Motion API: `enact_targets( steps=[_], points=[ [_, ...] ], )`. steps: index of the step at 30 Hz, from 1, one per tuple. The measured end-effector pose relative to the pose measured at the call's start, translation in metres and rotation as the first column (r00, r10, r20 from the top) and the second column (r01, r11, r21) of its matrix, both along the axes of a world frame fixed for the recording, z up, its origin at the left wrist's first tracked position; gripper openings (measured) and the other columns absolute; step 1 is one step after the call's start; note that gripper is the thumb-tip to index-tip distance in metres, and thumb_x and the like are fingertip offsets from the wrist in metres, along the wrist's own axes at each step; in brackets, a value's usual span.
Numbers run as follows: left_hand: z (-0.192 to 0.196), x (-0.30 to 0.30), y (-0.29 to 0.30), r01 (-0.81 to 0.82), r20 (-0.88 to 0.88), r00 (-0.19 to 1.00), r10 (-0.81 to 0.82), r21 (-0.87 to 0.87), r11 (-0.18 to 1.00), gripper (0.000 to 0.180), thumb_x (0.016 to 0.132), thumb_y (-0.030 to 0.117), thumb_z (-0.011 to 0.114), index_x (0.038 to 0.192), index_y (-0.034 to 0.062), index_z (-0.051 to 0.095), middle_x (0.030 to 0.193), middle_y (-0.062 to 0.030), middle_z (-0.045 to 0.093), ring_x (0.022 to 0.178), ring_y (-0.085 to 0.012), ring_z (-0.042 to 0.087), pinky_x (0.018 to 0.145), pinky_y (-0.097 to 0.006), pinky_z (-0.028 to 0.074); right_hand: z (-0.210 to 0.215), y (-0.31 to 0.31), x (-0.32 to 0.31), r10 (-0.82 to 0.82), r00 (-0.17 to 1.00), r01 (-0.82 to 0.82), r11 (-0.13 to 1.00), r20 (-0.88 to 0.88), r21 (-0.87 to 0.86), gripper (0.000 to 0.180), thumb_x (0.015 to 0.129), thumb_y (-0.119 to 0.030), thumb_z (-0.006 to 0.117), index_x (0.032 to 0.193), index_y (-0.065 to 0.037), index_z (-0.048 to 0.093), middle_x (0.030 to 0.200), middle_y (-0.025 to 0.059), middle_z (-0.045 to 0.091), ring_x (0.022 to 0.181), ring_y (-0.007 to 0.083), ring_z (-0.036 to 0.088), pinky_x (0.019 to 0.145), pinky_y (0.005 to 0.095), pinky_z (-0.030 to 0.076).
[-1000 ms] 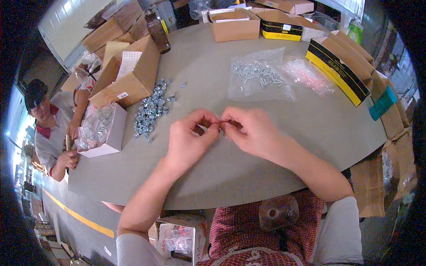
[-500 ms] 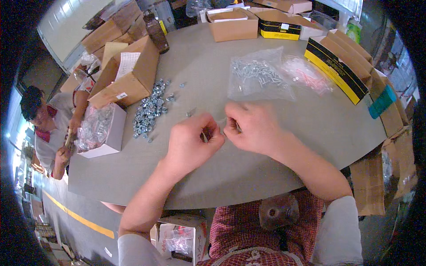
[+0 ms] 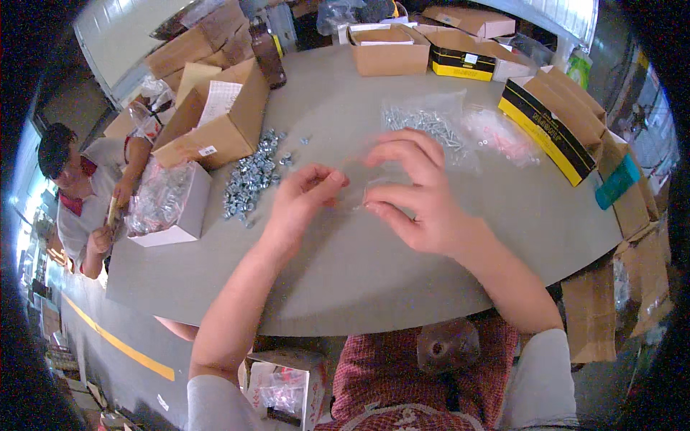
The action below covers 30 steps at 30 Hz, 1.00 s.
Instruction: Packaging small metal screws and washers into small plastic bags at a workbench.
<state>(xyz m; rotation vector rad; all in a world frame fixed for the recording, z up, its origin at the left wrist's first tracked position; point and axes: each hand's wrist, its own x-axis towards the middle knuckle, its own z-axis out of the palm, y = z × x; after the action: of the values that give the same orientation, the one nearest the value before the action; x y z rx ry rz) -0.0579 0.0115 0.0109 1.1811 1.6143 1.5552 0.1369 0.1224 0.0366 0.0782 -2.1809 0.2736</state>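
Observation:
Above the middle of the table, my left hand [image 3: 296, 208] has its thumb and forefinger pressed together; what they hold, if anything, is too small to make out. Facing it, my right hand [image 3: 431, 205] has its upper fingers raised apart and blurred. Its lower fingertips pinch a small piece of clear plastic [image 3: 365, 195], perhaps a little bag. Left of my hands lies a heap of metal nuts [image 3: 248, 179]. Beyond my right hand rests a clear bag of screws [image 3: 431, 126], with a bag of small white and pink pieces [image 3: 501, 136] beside it.
An open cardboard box [image 3: 233, 118] and a white box of clear packets [image 3: 188, 208] stand at the left. Cardboard boxes [image 3: 392, 61] and a black-and-yellow box [image 3: 546, 133] line the far and right edges. Another person [image 3: 90, 187] works at the left.
My hands were close together with curled fingers; now they are farther apart. My right hand's upper fingers have lifted and spread, and clear plastic shows at its fingertips.

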Motion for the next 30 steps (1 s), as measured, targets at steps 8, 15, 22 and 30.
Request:
enact_targets(
  steps=[8,15,22,30],
  points=[
    [0.005,0.0,-0.002,0.151,0.273,0.956,-0.11,-0.135,0.979,0.023,0.098,0.028,0.062,0.101,0.0056,0.066,0.076,0.0008,0.061,0.064,-0.0087,0.056,0.054,-0.025,0.043,-0.013,0.006,0.005,-0.071,0.993,0.071,0.997,0.094,0.005,0.018,0.077,-0.018,0.075,0.095,-0.02,0.075,0.118,0.0009,0.066,0.126,0.0316,0.049,0.115,0.0575,0.021],
    [-0.004,-0.015,0.005,-0.17,0.065,0.983,0.17,0.008,0.985,0.014,0.094,0.018,0.065,0.099,0.0054,0.064,0.072,0.0019,0.06,0.056,-0.008,0.049,0.049,-0.024,0.038,-0.015,0.005,0.008,-0.008,0.917,0.089,0.979,0.398,-0.185,0.038,0.088,-0.028,0.071,0.126,-0.026,0.069,0.147,-0.003,0.052,0.153,0.0385,0.002,0.11,0.0707,-0.016],
    [-0.01,-0.025,0.007,-0.278,-0.211,0.939,0.27,-0.007,0.961,0.027,0.086,0.014,0.072,0.107,0.0036,0.06,0.089,-0.0063,0.064,0.083,-0.0172,0.062,0.069,-0.029,0.048,-0.005,0.017,0.012,-0.111,0.911,0.136,0.99,0.397,-0.035,0.035,0.088,-0.029,0.071,0.122,-0.023,0.071,0.148,-0.003,0.052,0.153,0.0387,0.002,0.11,0.0685,-0.018],
    [-0.035,0.016,0.004,-0.004,-0.777,0.607,0.169,0.209,0.978,0.038,0.069,0.01,0.074,0.104,0.0048,0.058,0.099,-0.016,0.063,0.098,-0.0374,0.059,0.094,-0.05,0.041,-0.008,-0.012,-0.007,0.012,0.934,-0.068,0.987,0.356,0.144,0.02,0.088,-0.024,0.069,0.105,-0.016,0.075,0.121,0.0018,0.07,0.136,0.0306,0.047,0.116,0.0703,0.005]
  ],
)
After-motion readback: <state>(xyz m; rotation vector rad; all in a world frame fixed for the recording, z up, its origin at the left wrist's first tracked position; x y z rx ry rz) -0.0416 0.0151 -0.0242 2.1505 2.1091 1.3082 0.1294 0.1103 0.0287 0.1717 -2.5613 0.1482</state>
